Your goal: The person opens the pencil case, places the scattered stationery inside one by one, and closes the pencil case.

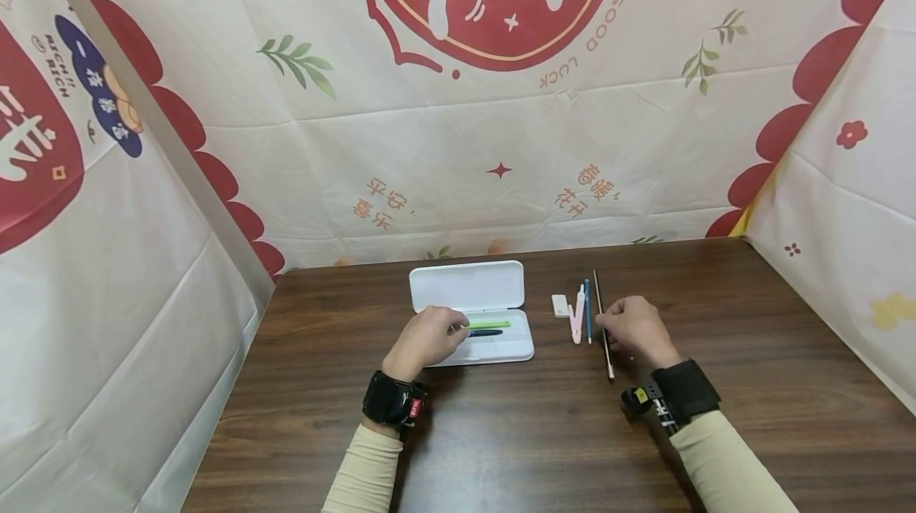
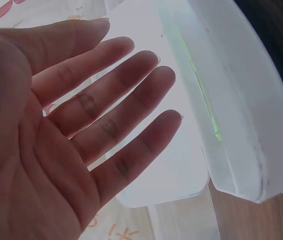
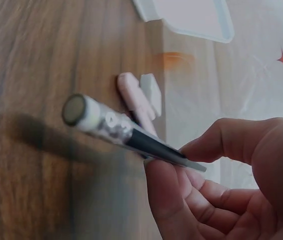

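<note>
My right hand [image 1: 637, 326] pinches a dark pencil [image 1: 607, 355] between thumb and fingers. In the right wrist view the eraser end of this pencil [image 3: 96, 117] points toward the camera, with a shadow on the table beneath it. My left hand [image 1: 429, 336] is at the left part of an open white pencil case [image 1: 518, 347], whose lid [image 1: 468, 286] is folded back. Its fingers [image 2: 121, 107] are spread and nearly straight in the left wrist view, holding nothing. Inside the case lie a light green pen [image 1: 494, 325] and a dark pen [image 1: 488, 332].
Between the case and my right hand lie a white eraser [image 1: 560, 306], a pink compass [image 1: 578, 318] and a thin blue pencil [image 1: 588, 310]. The brown wooden table [image 1: 515, 433] ends at a printed cloth [image 1: 458, 147] behind, with cloth at both sides too.
</note>
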`<state>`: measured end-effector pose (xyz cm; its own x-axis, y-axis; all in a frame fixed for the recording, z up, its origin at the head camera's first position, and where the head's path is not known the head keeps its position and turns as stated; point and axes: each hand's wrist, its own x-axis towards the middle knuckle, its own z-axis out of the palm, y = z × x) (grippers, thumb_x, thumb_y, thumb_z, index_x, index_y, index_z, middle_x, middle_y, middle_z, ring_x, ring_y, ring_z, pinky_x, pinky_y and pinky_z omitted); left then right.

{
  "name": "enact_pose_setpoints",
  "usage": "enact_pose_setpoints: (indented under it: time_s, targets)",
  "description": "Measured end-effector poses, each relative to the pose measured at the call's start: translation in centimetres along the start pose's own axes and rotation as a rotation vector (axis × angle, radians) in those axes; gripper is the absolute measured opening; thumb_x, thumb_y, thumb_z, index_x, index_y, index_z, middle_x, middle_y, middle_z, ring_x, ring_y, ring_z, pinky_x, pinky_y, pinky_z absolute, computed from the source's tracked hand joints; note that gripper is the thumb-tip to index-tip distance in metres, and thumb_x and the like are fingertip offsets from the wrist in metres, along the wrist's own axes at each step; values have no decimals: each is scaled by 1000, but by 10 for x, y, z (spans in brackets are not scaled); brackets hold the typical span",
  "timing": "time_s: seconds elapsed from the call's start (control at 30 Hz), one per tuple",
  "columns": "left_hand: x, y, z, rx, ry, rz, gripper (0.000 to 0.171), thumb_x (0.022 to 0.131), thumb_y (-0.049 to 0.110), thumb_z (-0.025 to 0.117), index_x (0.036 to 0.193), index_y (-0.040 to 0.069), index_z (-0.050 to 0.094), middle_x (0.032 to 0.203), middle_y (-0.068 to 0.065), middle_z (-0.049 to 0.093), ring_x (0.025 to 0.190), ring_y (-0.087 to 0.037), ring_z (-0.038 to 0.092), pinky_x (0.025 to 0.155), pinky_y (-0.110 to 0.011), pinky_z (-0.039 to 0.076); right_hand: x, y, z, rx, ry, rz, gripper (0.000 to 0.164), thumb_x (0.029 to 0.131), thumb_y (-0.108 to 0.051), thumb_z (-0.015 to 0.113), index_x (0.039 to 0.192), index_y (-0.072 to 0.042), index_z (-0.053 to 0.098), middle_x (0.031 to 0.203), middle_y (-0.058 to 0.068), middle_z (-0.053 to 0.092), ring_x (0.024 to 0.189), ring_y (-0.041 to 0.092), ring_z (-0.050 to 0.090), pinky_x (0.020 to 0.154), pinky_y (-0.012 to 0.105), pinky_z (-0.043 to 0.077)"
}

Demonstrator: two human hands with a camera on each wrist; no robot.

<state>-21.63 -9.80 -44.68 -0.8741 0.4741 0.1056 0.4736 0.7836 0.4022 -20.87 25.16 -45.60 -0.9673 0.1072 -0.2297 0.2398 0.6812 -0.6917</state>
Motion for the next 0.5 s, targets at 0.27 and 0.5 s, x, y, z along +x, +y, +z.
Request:
enact_pose_setpoints:
  time_s: [0.27,0.5]
  targets:
    - [0,1,0,6,7,14,16,93,21,68,103,13,77,90,2,73,81,-9,64,71,-27,51,-1,-5,-1,0,-2,-36,24,95,-16,59,98,7,66,80,13,65,65,19,68,63,37,58]
    - [0,1,0,8,14,18,14,93,21,69,101,13,78,87,3,72,78,-8,63,69,-25,49,-3,-10,-3,15,-3,-63,24,94,-16,59,99,6,66,83,14,66,68,20,69,66,39,59]
